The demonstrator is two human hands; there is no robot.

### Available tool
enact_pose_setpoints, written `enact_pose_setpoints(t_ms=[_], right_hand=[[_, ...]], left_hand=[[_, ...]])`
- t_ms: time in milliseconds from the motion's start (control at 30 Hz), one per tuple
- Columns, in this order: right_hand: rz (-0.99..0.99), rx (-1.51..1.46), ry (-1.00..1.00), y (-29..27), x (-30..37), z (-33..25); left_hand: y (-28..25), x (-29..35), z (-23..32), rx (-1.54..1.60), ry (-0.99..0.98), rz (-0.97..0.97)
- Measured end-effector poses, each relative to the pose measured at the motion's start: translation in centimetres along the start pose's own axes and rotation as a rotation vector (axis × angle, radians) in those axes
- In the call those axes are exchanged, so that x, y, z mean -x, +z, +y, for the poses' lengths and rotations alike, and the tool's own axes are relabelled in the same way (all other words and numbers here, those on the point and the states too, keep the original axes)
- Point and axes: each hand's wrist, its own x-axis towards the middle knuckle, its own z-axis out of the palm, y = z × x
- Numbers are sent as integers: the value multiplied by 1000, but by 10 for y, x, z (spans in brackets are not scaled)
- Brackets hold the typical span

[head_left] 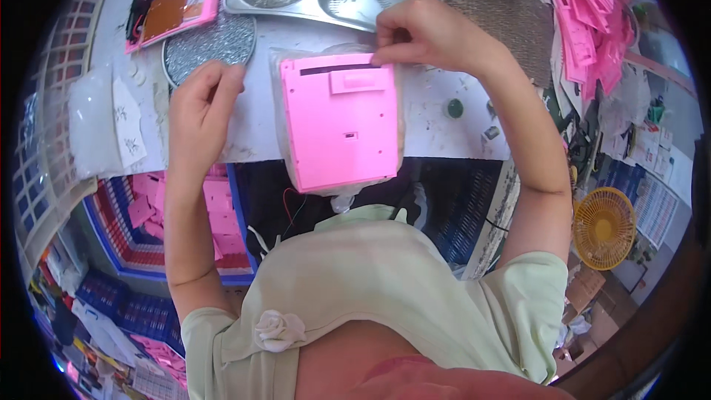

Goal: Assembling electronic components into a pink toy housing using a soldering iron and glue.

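Observation:
A pink plastic housing lies on a pad wrapped in clear plastic at the table's front edge. It has a dark slot along its far side, a raised block below that and a small opening near its middle. My right hand is closed, its fingertips pinched at the housing's far right corner; whatever they hold is hidden. My left hand is curled, thumb against fingers, at the near edge of a round dish of small metal screws. I cannot make out what is in that pinch.
A metal compartment tray with small metal parts stands at the back. Left of it lies a pink housing with a brown board. A small green round thing sits at right. Pink parts fill a blue crate below and hang at far right.

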Motion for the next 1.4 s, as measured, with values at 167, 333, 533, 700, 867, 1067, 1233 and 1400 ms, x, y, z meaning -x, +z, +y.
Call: enact_pose_setpoints(t_ms=[167,333,533,700,867,1067,1233,1400], right_hand=[[-7,-198,51,5,8,16],[136,-305,128,6,29,23],[307,-675,220,20,63,-6],[378,-764,336,48,84,-21],[386,-816,369,63,94,-38],[582,-377,195,92,82,-46],[726,-93,-123,110,74,-30],[696,-235,-68,116,79,-25]], left_hand=[[-1,-4,-2,-39,-6,-22],[-6,-11,-15,42,14,81],[-29,-33,-25,-631,180,159],[-29,-36,-33,-625,114,1],[-26,-34,-48,-656,156,123],[-25,-28,-44,-554,18,178],[-25,-4,-34,-23,-41,245],[-6,23,-6,361,-87,100]])
